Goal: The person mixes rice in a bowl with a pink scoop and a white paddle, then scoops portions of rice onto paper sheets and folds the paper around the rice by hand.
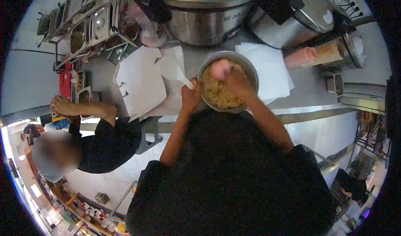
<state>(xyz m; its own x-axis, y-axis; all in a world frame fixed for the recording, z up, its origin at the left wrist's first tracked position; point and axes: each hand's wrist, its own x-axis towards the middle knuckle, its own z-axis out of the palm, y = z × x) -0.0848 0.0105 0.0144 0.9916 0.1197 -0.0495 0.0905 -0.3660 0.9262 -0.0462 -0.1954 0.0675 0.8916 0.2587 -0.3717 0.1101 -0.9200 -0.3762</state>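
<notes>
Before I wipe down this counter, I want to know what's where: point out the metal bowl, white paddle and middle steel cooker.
metal bowl [249,64]: head view, inner wall, upper right
white paddle [169,68]: head view, broad head
steel cooker [199,25]: head view, front wall below the lid

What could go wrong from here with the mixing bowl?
The bowl sits near the counter's front edge; it might tip if the left hand, at its rim beside the white paddle's handle, slips.
The right hand, blurred in the bowl, could flick food onto the white sheets alongside.
</notes>
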